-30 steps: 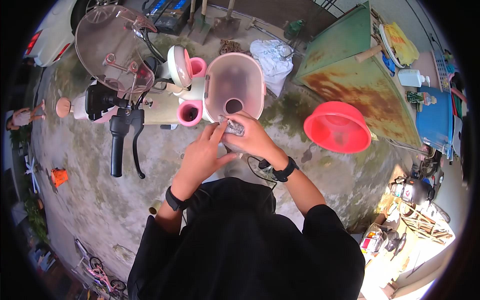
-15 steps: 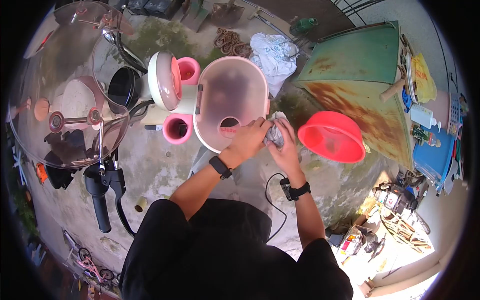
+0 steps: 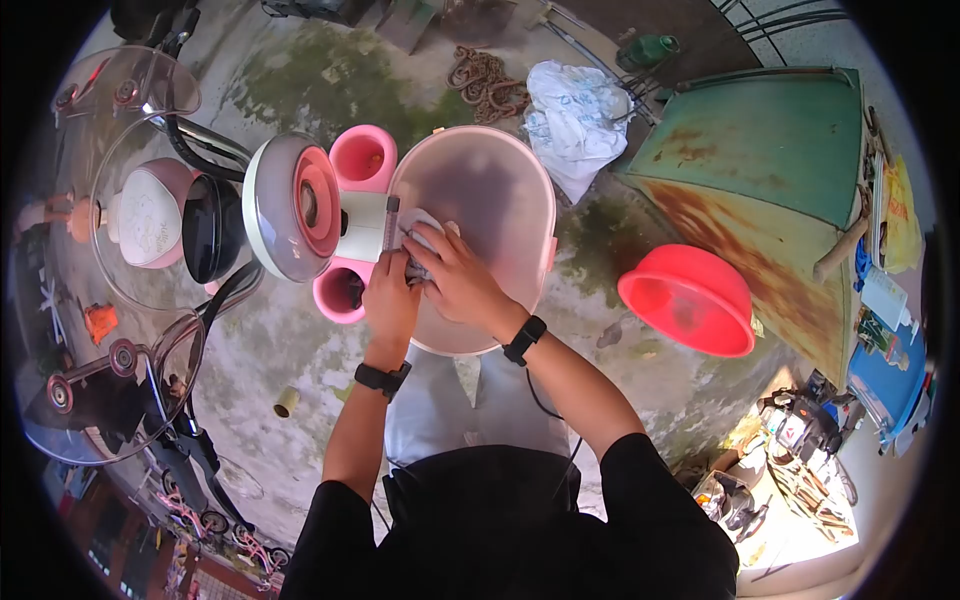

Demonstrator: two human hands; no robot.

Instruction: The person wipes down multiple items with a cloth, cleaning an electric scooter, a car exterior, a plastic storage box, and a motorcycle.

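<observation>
A crumpled grey cloth (image 3: 424,222) is bunched against the left rim of a large pinkish tub (image 3: 512,190), beside its dark hinge-like strip (image 3: 391,222). My right hand (image 3: 462,285) is closed over the cloth, with its fingers reaching toward that rim. Close against it, my left hand (image 3: 391,300) grips the cloth's lower edge with bent fingers. Both hands partly hide the cloth. Two pink round holders (image 3: 364,157) flank a white block left of the tub. A round white-and-pink piece (image 3: 290,205) with a clear cover adjoins that block.
A red basin (image 3: 690,300) lies on the concrete at my right. Behind it stands a rusty green metal box (image 3: 750,130). A white sack (image 3: 572,125) and a coiled rope (image 3: 485,85) lie ahead. Handlebars and a clear windshield (image 3: 110,220) occupy the left side.
Both hands have moved left with the cloth, from beside the tub's right edge to its left rim. The view has shifted, and the right hand now lies across the cloth.
</observation>
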